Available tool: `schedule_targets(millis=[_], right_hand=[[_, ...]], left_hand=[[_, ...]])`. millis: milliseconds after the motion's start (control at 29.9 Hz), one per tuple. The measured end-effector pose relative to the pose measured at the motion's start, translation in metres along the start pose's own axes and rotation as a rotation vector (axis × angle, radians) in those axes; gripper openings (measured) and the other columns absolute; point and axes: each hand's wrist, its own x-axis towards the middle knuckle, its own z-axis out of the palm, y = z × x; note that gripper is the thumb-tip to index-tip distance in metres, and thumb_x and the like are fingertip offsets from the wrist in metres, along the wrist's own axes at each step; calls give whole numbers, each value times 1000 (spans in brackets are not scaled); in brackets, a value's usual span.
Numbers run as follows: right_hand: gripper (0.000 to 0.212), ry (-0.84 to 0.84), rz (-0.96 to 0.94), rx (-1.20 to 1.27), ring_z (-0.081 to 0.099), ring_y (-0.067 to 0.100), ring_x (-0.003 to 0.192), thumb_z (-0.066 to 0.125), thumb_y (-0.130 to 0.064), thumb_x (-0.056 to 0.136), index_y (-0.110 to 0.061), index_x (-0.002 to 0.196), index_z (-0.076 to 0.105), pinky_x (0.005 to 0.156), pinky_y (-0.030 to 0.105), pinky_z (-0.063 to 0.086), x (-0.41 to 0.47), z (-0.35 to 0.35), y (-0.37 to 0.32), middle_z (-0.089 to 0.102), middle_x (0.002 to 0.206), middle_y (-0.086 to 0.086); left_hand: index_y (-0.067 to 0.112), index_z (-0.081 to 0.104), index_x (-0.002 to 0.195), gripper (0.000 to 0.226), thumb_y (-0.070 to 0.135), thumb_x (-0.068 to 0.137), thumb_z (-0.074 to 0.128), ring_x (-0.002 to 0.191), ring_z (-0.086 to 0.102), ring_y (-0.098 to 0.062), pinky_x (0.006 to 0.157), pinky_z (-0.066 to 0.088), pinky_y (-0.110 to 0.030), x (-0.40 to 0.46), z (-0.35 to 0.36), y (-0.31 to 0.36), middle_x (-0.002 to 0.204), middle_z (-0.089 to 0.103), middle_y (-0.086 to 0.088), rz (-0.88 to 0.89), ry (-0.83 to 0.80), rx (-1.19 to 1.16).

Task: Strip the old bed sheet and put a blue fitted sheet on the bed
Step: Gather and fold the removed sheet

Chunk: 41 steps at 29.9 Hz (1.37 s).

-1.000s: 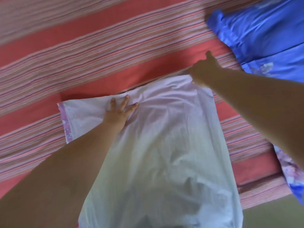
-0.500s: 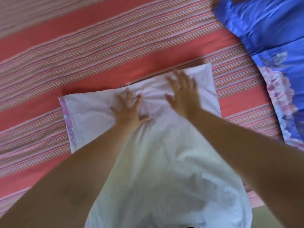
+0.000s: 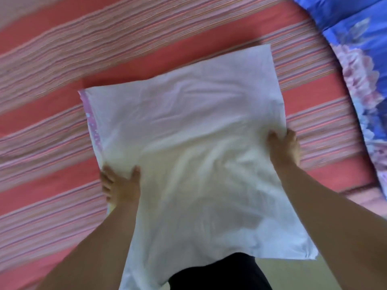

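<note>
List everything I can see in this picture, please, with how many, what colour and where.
folded cloth: one, white with a pink patterned edge, lying on the bed in the middle
bed cover: one, red and pink striped, spread under everything
blue sheet: one, blue with pale flowers, bunched at the upper right
floor: pale green, bottom edge
dark clothing: black, bottom centre
left hand: grips the cloth's left edge
right hand: grips its right edge
</note>
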Motion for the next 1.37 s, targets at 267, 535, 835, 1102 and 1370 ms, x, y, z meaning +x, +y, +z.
schedule_targets(millis=[267,535,835,1102,1370], right_hand=[[66,-175,137,-161,59,37,102,54,-65,80,-14,121,47,78,38,42,-84,-36,102,63,111,14],[51,-178,90,160,52,23,83,56,-50,89,-7,116,57,65,30,37,-123,-73,164,57,96,6],[31,-102,520,855,50,13,56,33,-9,88,-14,63,51,48,14,41,-157,-78,230,55,56,-1],[43,-293,424,640,52,11,72,35,5,85,-25,87,65,64,22,42,-165,-59,262,62,81,-8],[42,-530,31,91,51,19,90,71,-21,84,-14,122,53,77,29,38,-178,-58,286,56,109,5]], left_hand=[[0,36,137,84,45,77,74,121,50,-40,96,42,-45,-83,-1,-131,136,49,-22,-190,-190,-205],[4,39,139,77,37,79,74,121,50,-39,100,41,-45,-115,-16,-179,136,50,-19,-68,-194,-221],[4,52,126,38,10,96,32,104,55,-36,79,41,-34,-146,12,-251,128,54,-23,-243,-82,-619],[2,57,121,44,-9,81,43,68,48,-23,61,38,-27,-148,25,-299,84,57,-12,-233,-316,-567],[10,58,116,50,31,76,77,71,48,-21,77,36,-30,-178,28,-299,75,50,-9,-216,-542,-466]])
